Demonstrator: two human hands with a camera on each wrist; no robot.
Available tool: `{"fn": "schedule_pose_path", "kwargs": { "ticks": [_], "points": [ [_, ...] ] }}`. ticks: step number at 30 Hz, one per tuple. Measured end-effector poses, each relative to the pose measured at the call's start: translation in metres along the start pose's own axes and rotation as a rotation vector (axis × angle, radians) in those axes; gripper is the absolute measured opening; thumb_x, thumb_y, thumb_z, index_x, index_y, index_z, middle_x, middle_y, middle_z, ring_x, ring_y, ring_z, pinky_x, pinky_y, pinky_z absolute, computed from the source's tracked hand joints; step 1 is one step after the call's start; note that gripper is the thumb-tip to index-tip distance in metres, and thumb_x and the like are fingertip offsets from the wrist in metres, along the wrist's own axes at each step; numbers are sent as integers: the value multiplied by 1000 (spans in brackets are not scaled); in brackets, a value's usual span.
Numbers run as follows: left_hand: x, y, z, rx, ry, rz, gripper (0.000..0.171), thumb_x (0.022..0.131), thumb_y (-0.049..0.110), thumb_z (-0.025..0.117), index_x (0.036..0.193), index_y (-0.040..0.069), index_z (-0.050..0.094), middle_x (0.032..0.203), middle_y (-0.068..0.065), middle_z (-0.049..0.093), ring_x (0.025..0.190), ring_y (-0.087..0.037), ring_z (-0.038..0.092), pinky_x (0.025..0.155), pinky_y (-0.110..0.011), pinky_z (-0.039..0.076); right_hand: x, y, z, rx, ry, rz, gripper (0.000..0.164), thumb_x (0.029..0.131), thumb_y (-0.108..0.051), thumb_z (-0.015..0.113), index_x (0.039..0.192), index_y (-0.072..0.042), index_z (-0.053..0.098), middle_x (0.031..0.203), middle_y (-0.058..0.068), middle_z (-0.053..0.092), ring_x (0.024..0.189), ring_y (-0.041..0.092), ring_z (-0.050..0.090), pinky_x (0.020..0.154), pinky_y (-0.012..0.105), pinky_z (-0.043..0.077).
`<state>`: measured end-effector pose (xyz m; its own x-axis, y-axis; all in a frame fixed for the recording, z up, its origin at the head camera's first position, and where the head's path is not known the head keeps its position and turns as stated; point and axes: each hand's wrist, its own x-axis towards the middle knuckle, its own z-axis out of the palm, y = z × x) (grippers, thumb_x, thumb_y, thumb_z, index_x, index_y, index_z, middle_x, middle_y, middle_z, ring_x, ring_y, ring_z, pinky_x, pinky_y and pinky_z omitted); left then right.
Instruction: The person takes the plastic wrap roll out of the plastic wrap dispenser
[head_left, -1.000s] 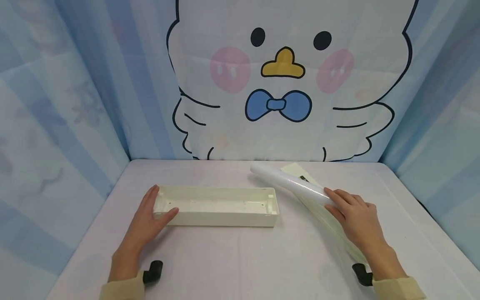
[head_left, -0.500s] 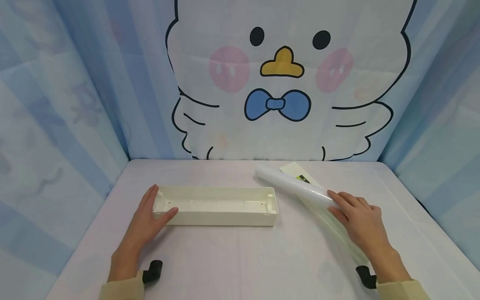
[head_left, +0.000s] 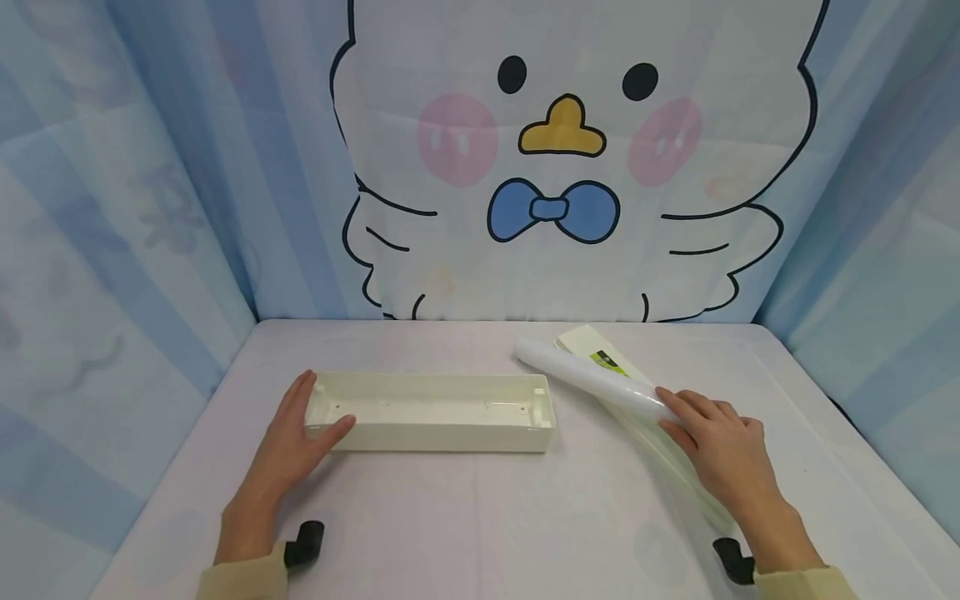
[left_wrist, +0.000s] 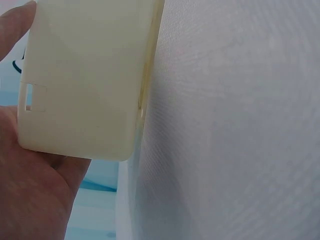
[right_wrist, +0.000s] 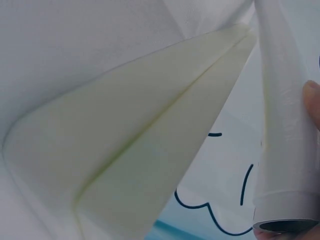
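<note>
A long cream plastic box lies open-topped on the table. My left hand grips its left end, thumb over the front wall and fingers at the far side. The left wrist view shows the end wall of the box against the palm. My right hand holds the near end of a white roll of plastic film. This roll slants up to the left above a long cream lid and hides part of it. Apart from the roll, the lid fills much of the right wrist view.
A green and black label sits on the lid near its far end. The white table ends at a printed curtain behind, with blue curtains on both sides. Black mounts are on both wrists.
My right hand has shifted slightly right and nearer, bringing the film roll with it. More of the lid's label shows. The left hand and box stay put.
</note>
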<state>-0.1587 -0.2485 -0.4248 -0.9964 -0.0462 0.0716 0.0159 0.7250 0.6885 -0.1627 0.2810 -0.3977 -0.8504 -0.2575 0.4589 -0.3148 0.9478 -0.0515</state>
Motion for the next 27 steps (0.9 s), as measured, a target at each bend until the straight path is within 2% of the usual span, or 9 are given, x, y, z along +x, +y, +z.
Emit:
{"fn": "schedule_pose_path", "kwargs": {
  "ticks": [9, 16, 27],
  "points": [
    [1, 0, 0, -1, -6, -10, 103, 94, 51, 66, 160, -4, 8, 165, -26, 7, 149, -48, 11, 114, -68, 15, -1, -5, -4, -6, -57, 25, 48, 90, -19, 76, 136, -14, 62, 122, 16, 65, 106, 43, 59, 72, 67, 45],
    [2, -1, 0, 0, -2, -2, 103, 94, 51, 66, 159, -4, 9, 165, -26, 7, 148, -48, 12, 114, -68, 16, -2, -17, -14, -22, -211, 64, 51, 93, -22, 73, 141, -13, 58, 129, 18, 61, 109, 44, 58, 73, 66, 46],
    [0, 2, 0, 6, -9, -10, 103, 94, 51, 67, 159, -4, 9, 165, -27, 7, 148, -48, 12, 114, -68, 15, -10, -26, -13, -30, -270, 71, 58, 88, -21, 79, 142, -15, 58, 130, 20, 62, 107, 45, 60, 74, 64, 49]
  ]
}}
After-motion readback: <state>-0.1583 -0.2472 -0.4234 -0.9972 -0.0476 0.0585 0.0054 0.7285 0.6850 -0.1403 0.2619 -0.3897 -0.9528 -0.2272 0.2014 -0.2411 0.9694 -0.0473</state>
